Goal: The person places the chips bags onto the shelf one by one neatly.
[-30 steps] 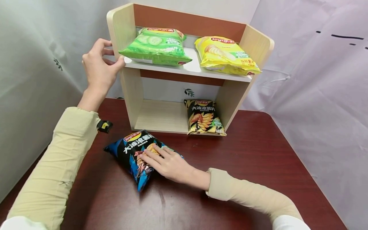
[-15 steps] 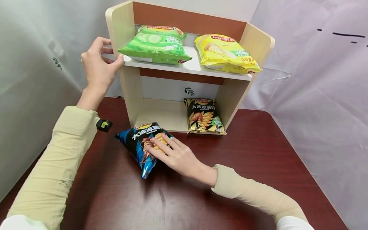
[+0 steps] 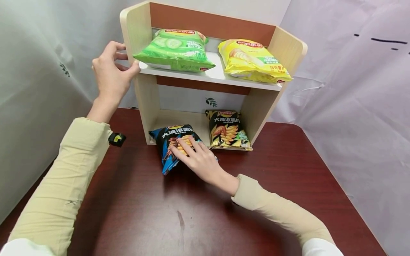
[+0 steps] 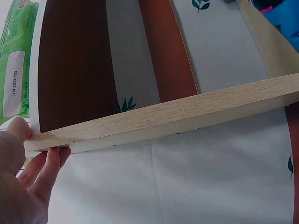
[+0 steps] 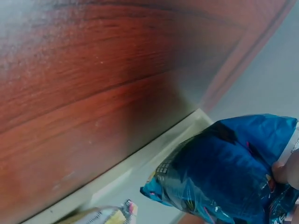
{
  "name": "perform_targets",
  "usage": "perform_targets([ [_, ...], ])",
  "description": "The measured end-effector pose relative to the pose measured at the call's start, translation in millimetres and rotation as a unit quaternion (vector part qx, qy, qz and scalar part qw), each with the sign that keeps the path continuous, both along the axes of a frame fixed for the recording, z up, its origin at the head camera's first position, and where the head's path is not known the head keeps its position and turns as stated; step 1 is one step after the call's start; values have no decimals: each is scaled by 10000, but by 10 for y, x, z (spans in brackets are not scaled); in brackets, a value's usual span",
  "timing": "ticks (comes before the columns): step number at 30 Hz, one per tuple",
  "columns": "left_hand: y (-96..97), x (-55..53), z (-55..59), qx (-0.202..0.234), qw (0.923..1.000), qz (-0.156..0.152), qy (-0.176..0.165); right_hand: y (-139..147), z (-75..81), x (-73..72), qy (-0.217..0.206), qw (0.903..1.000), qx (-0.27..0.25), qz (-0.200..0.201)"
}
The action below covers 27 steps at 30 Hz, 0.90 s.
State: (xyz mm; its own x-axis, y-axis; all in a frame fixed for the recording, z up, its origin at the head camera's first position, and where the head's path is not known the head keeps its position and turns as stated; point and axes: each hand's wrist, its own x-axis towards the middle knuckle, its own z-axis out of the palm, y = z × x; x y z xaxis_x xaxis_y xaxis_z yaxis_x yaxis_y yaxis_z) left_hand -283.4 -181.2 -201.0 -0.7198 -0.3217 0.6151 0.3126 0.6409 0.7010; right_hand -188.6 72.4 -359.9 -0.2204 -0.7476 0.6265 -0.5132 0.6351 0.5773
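Note:
My right hand (image 3: 203, 160) holds a blue and black bag of potato chips (image 3: 171, 137), fingers spread over its printed front. The bag is tilted at the front of the shelf's lower left compartment, above the table. In the right wrist view a thumb (image 5: 282, 171) presses the chip bag's side, and part of that hand lies out of frame. On the left, my left hand (image 3: 112, 73) grips the side panel of the small wooden shelf (image 3: 141, 96). The left wrist view shows its thumb in front and its fingers on the panel's outer face.
Green (image 3: 179, 51) and yellow (image 3: 253, 60) chip bags lie on the upper board. A black chip bag (image 3: 227, 129) leans in the lower right corner of the shelf. The dark red table (image 3: 256, 227) stretches in front, with pale cloth (image 3: 352, 106) hanging around.
My right hand has carried the blue chip bag up and right from the tabletop to the lower compartment's front. The left hand has kept its grip on the shelf panel.

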Motion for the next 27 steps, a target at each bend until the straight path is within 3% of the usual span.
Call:
perform_targets([
  [11,8,-7,-32,-22,9999,-84,53,-121,-90,-231,-461,9983,-253,-260],
  [19,-1,-2,-19,-19,10000,2,61,-180,-117,-298,-466,9988,25,-179],
  [27,3,-7,-9,-57,10000,-16,80,-211,-173,-345,-688,9954,446,-499],
])
